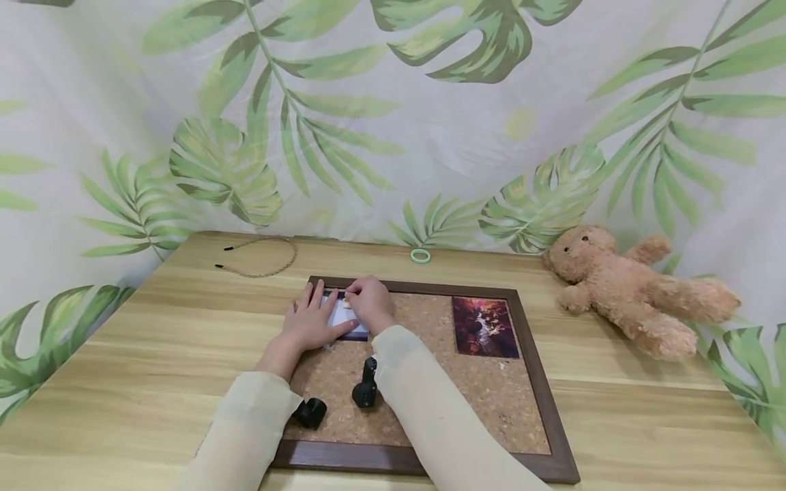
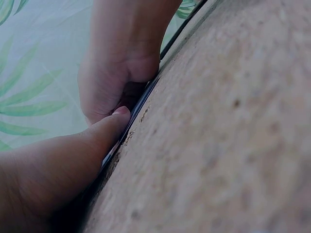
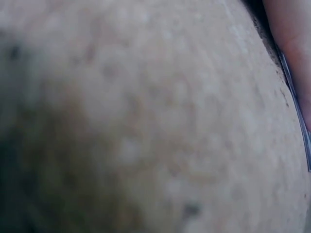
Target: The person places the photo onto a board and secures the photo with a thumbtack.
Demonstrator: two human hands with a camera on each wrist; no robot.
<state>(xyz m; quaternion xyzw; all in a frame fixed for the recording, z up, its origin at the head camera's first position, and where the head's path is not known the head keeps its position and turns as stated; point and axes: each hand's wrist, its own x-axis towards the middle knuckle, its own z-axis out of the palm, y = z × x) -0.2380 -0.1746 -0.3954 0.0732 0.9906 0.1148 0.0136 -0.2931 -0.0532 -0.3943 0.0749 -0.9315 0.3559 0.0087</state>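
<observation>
A picture card (image 1: 339,315), pale in the middle with a dark border, lies at the upper left of a cork board (image 1: 430,402). My left hand (image 1: 312,324) rests on it with straight, spread fingers, the thumb along its lower part. Over the card's upper right part, my right hand (image 1: 370,301) has curled fingers and seems to pinch a small pale thing (image 1: 346,300), too small to identify. In the left wrist view my left thumb (image 2: 109,128) touches the card's edge, beside the right hand (image 2: 121,63). The right wrist view shows mostly blurred cork (image 3: 160,116).
The board has a dark wooden frame (image 1: 534,368). A reddish picture (image 1: 485,326) lies at its upper right. Black devices (image 1: 365,392) sit by the wrists. Farther out are a plush bear (image 1: 626,283), a green ring (image 1: 420,256) and a thin cord (image 1: 270,271) with black ends.
</observation>
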